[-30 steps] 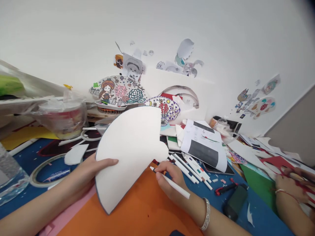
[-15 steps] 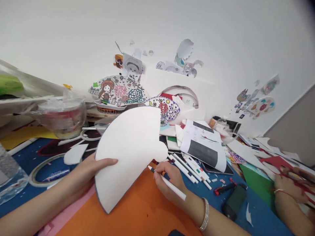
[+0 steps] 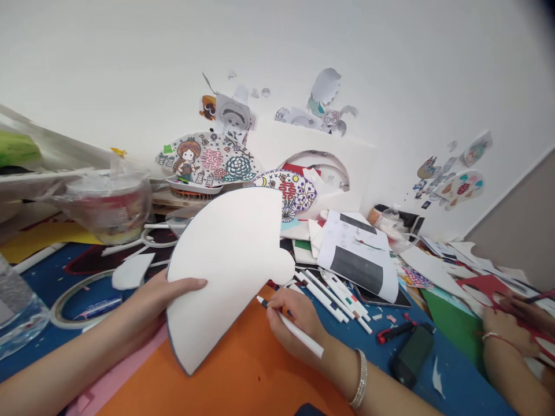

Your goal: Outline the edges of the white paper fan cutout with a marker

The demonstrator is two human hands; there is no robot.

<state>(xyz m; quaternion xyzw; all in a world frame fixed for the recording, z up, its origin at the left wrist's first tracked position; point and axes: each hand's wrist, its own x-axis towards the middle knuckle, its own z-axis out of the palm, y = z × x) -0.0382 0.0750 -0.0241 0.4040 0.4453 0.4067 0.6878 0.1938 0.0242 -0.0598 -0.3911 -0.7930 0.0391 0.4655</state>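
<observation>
My left hand (image 3: 176, 294) grips a white fan-shaped board (image 3: 225, 260) by its left edge, thumb on the front face and the other fingers hidden behind it. A dark blue line runs along parts of the board's rim. Pinched in my right hand (image 3: 295, 315) is a white marker (image 3: 303, 338), its dark tip close to the board's lower right edge; whether it touches I cannot tell. Below them lies an orange sheet (image 3: 251, 364).
Several white markers (image 3: 323, 297) lie right of the board, beside a printed sheet (image 3: 358, 254). Decorated fans (image 3: 212, 159) lean at the wall. A dark green case (image 3: 414, 355) and box cutter (image 3: 396, 332) lie at right. A co-worker's hands (image 3: 511, 329) handle red paper. A tape roll (image 3: 60, 315) sits left.
My right hand and the marker have shifted slightly left and down along the board's lower edge. The board stays nearly still in my left hand. The co-worker's hands have moved a little.
</observation>
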